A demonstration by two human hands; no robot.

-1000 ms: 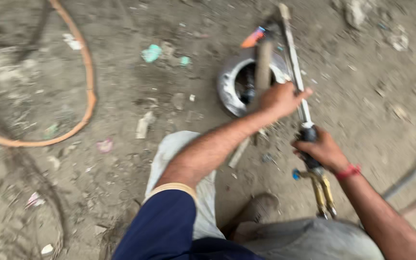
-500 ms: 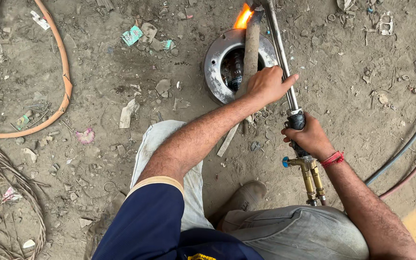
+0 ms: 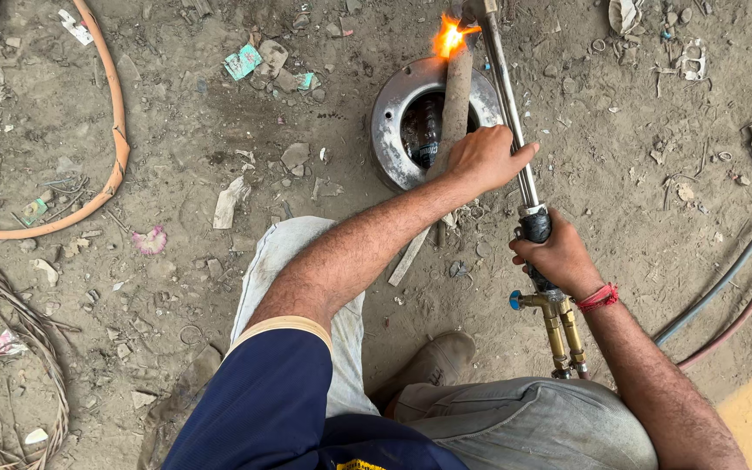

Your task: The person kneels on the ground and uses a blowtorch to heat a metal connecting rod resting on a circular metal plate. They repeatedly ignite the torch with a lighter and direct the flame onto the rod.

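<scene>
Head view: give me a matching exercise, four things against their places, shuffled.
Things:
1. cutting torch
2. metal ring
3. orange hose
4. flame

Places:
A. curving across the dirt at far left
B. at the top end of the rusty pipe
C. gripped by the right hand
D. flat on the ground under the pipe

Pairs: 1-C, 2-D, 3-A, 4-B

Flame [image 3: 448,36] burns larger at the rod [image 3: 455,96] tip — seemingly brighter.
</scene>
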